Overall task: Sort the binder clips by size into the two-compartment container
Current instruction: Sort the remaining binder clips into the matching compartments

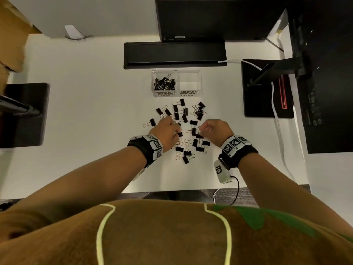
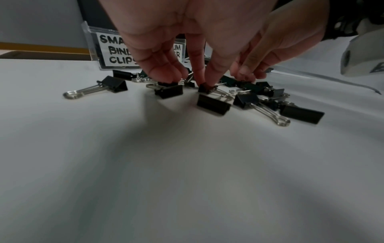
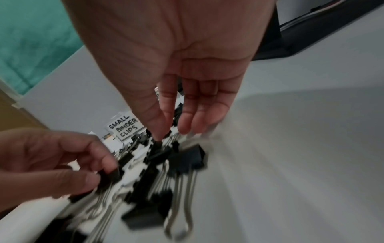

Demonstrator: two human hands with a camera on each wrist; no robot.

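Note:
Several black binder clips (image 1: 188, 129) lie scattered on the white desk (image 1: 86, 131), in front of a clear two-compartment container (image 1: 176, 92). Its left cell, labelled SMALL BINDER CLIPS (image 2: 116, 49), holds several clips (image 1: 165, 83). The right cell (image 1: 189, 83), labelled MEDIUM, holds nothing. My left hand (image 1: 172, 129) is down in the pile and pinches a small clip (image 2: 205, 88) between thumb and forefinger, while its other fingers (image 2: 166, 72) touch a neighbouring clip (image 2: 169, 91). My right hand (image 3: 166, 131) reaches into the pile's right side, thumb and forefinger closed on a black clip (image 3: 156, 151). That view is blurred.
A black bar (image 1: 174, 55) lies just behind the container, below a monitor (image 1: 219, 18). Black stand bases sit at the left (image 1: 23, 115) and right (image 1: 267, 88). A white cable (image 1: 275, 111) runs down the right side. The desk's front edge (image 1: 172, 191) is near my body.

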